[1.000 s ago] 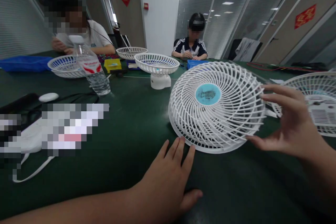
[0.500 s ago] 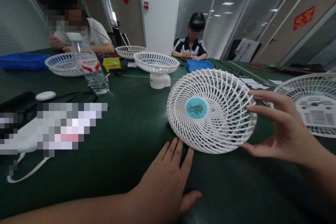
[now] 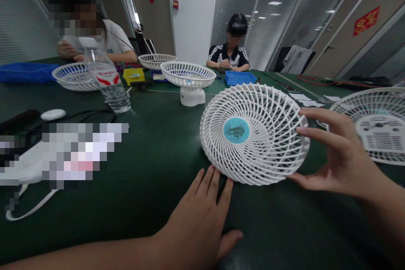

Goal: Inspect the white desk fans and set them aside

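Observation:
A round white fan grille [image 3: 272,135] with swirling ribs and a blue centre disc [image 3: 236,130] stands tilted on the green table. My right hand [image 3: 344,152] grips its right rim, fingers above and thumb below. Fingers spread, my left hand [image 3: 202,211] lies flat on the table, and its fingertips meet the lower left edge of the grille. Behind the grille, a white fan head [image 3: 193,96] rests with its open basket-shaped guard [image 3: 189,76] facing up.
At the right lies another white fan guard [image 3: 382,135]. A water bottle [image 3: 110,84], a pixelated white object [image 3: 28,166] and black cables stand or lie left. Blue trays [image 3: 240,78] and a yellow box [image 3: 134,76] sit farther back. Two people sit across the table.
The view has shifted very slightly. Both hands and the fan grille hold practically the same positions.

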Motion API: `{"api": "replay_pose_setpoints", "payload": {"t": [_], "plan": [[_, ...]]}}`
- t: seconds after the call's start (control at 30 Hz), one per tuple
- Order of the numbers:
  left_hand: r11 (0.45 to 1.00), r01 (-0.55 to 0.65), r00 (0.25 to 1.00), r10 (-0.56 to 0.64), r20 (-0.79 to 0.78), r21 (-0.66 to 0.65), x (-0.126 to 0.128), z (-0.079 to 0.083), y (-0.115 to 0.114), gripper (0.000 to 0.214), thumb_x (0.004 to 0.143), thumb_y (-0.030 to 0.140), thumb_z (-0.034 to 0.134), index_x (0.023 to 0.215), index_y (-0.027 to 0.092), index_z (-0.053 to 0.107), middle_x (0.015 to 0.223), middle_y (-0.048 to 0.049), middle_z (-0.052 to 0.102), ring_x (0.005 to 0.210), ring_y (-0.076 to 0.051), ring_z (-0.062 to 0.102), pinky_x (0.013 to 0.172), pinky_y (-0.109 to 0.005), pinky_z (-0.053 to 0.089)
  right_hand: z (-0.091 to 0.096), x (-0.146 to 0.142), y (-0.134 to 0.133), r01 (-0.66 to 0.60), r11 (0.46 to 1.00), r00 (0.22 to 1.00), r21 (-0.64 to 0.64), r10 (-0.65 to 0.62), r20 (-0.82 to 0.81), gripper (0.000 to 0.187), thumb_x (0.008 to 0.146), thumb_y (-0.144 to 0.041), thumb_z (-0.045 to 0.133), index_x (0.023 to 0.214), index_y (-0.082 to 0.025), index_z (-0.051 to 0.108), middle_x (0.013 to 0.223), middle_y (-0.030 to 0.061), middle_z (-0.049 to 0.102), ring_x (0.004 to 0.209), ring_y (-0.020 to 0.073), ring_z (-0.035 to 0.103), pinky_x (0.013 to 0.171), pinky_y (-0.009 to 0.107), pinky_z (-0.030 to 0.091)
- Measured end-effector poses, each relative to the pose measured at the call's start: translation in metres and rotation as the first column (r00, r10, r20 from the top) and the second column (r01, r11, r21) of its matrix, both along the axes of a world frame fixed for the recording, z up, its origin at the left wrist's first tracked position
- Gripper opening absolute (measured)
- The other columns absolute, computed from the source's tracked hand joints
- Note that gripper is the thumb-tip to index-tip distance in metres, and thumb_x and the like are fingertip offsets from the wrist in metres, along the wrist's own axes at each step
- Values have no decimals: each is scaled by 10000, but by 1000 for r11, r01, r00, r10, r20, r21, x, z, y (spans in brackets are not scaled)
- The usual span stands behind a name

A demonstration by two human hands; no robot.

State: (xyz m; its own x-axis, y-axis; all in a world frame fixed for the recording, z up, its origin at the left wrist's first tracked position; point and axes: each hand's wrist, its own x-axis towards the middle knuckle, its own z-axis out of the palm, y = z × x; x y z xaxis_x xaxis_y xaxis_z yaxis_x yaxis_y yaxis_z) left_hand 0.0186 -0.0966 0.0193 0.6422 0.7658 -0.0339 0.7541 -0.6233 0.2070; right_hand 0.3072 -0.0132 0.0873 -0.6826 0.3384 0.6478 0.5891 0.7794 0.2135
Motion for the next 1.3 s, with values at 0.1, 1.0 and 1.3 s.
{"api": "replay_pose_setpoints", "payload": {"t": [0.1,1.0,1.3], "plan": [[1000,-4,1000,4,-3,-6,0,0,1,764,908,615,332,1466,94,290,1493,-274,244,1395,-382,173,1118,-540,235,-2,1,1,-11,1000,1000,-14,11,-11,1035,494,-456,828,1412,-327,367,1371,123,397,1230,359,421,979,575,381],[1000,9,1000,-9,-8,26,-1,-2,1,750,908,621,328,1463,116,307,1470,-283,291,1380,-400,233,1103,-557,263,-4,-1,2,1,999,1000,53,0,-14,1035,543,-532,798,1443,-366,314,1365,86,395,1245,329,430,1005,559,418],[1000,5,1000,-5,2,9,-1,0,1,746,902,618,355,1459,124,318,1478,-258,297,1379,-395,257,1103,-553,274,-14,0,9,-37,991,998,129,44,-52,1145,438,-496,824,1455,-321,328,1396,93,390,1217,350,451,955,556,431]]}}
